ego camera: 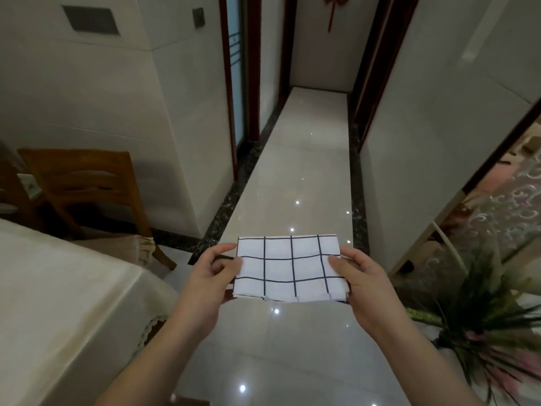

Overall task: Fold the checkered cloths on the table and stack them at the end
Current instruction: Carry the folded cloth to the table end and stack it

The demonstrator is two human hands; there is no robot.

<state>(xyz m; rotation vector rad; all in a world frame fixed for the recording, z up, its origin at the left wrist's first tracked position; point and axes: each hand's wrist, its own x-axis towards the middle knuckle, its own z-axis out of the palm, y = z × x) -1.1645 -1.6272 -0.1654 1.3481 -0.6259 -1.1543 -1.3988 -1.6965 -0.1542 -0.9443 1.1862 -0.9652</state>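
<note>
A white checkered cloth [289, 269] with thin dark grid lines is folded into a small flat rectangle and held in the air above the tiled floor, to the right of the table. My left hand [213, 271] pinches its left edge, thumb on top. My right hand [361, 279] grips its right edge the same way. The layered open edges show along the side nearest me. No other checkered cloth is in view.
The table [58, 303], under a pale cloth with a lace hem, fills the lower left. A wooden chair [87, 186] stands behind it. A potted plant [491, 317] sits at the lower right. A glossy hallway floor [307, 159] runs ahead between white walls.
</note>
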